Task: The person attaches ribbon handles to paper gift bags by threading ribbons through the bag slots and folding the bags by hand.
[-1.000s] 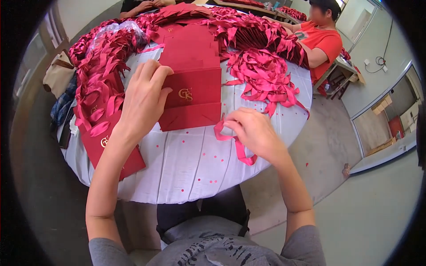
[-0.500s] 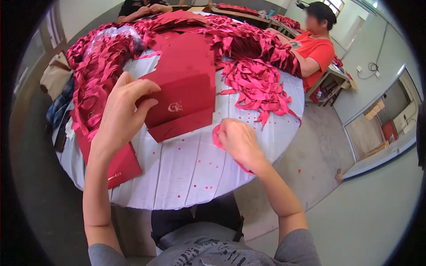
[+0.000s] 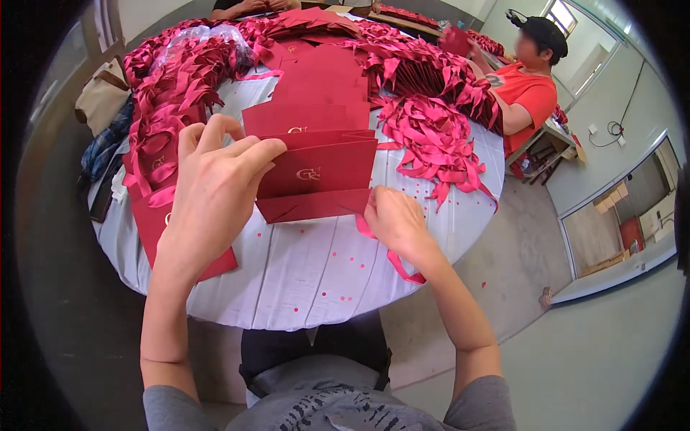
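Observation:
A dark red paper bag (image 3: 330, 172) with a light emblem stands partly opened up in front of me, its folded bottom flap toward me. My left hand (image 3: 223, 169) pinches its upper left edge between thumb and fingers. At the bag's lower right corner is my right hand (image 3: 397, 219), fingers closed on a pink ribbon (image 3: 402, 267) whose end trails down to the table edge. Behind the bag lies a stack of flat red bags (image 3: 316, 82). To its right is a loose heap of pink ribbons (image 3: 438, 144).
Finished-looking bags with ribbon handles (image 3: 169, 108) line the left side, and more ribboned bags (image 3: 424, 75) stand at the far right. Small red paper dots (image 3: 323, 294) dot the white table cover (image 3: 280, 287). A person in a red shirt (image 3: 528, 100) works at the right; another sits far behind.
My left hand has drawn the bag off the stack, and its top now gapes. My right hand has moved up to the bag's corner with the ribbon. The person at right has lifted something red.

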A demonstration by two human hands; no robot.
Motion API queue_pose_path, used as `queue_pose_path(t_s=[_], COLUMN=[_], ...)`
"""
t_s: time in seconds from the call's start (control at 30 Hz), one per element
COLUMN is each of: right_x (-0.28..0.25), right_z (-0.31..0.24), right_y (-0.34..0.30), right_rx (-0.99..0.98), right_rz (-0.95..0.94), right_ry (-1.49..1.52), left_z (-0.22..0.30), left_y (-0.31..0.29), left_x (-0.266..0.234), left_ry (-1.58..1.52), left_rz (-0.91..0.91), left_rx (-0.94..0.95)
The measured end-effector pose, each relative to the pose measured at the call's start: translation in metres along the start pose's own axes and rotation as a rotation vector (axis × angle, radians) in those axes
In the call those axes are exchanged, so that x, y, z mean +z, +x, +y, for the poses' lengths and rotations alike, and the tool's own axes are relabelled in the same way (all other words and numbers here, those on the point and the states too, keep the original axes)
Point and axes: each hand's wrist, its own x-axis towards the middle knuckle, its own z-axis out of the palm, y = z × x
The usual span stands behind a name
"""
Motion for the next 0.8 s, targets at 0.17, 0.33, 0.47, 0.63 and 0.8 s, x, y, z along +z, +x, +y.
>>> queue_pose_path(t_s=[0.17, 0.33, 0.47, 0.63, 0.8], right_x=[-0.007, -0.027, -0.060, -0.068, -0.051], right_z=[0.009, 0.032, 0.011, -0.017, -0.054], right_y=[0.001, 0.007, 0.002, -0.005, -0.001], right_rx=[-0.014, 0.006, -0.077, -0.240, -0.147], right_rz=[0.040, 0.127, 0.044, -0.081, -0.044], right_ry=[0.131, 1.067, 1.643, 1.713, 1.488], left_z=[-0.006, -0.005, -0.013, -0.016, -0.027], left_y=[-0.002, -0.001, 0.000, 0.003, -0.007], left_x=[0.001, 0.003, 0.006, 0.028, 0.045], left_ry=[-0.036, -0.229, -0.459, -0.622, -0.890], left_rz=[-0.019, -0.014, -0.014, -0.049, -0.135], left_rx=[-0.051, -0.119, -0.193, -0.282, -0.423])
